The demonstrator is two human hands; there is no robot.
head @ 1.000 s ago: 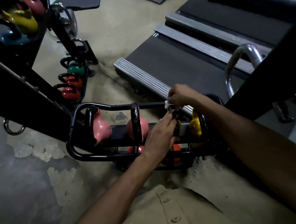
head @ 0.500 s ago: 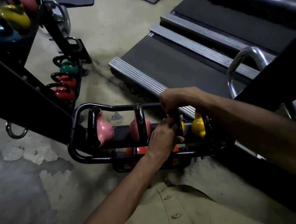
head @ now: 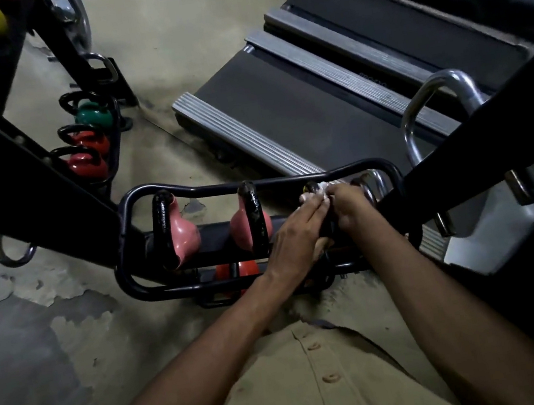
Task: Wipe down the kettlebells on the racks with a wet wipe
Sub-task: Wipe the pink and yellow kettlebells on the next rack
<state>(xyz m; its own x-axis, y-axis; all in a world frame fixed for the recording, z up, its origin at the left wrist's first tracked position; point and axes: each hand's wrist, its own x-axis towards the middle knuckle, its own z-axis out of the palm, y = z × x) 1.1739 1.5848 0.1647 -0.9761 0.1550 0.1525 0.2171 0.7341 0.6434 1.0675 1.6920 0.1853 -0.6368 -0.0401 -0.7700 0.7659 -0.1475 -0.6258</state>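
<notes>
Head view — left hand, right hand cover kettlebell — wipe half-hidden

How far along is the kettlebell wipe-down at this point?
Done: nothing shows for certain; the two pink kettlebells have glossy handles, but wiped or not is unclear. In hand: the right hand holds the wet wipe on the third kettlebell's handle, the left hand resting beside it. Left, probably: the orange kettlebells below, and the green kettlebell and red kettlebells on the far rack.
</notes>
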